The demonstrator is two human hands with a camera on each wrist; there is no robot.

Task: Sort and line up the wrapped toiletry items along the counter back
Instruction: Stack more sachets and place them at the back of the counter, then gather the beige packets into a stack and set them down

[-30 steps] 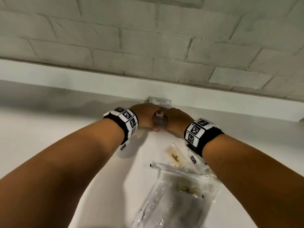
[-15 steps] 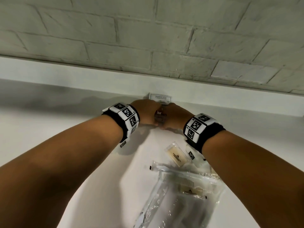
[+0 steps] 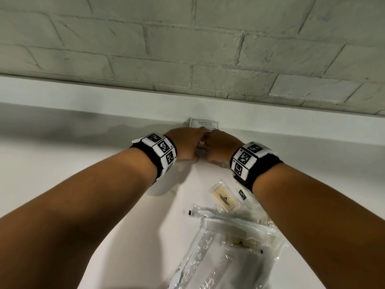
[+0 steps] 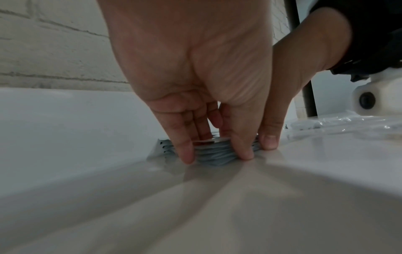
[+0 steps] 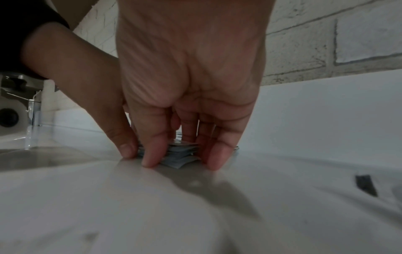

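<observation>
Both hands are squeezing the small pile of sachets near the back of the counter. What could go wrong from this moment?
1. The sachet stack is uneven, its edges fanned; when the left hand and right hand let go, it may slide apart.
2. The right forearm hangs just above the soap packet and comb packet; pulling back could drag them.

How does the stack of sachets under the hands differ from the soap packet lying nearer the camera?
The stack of flat grey-blue shampoo sachets sits at the counter's back edge; the cream bar of soap in clear wrap lies further forward. The sachets are piled several deep; the soap is a single piece. The left hand and right hand both hold the stack, while nothing touches the soap. Both rest on the white counter.
</observation>
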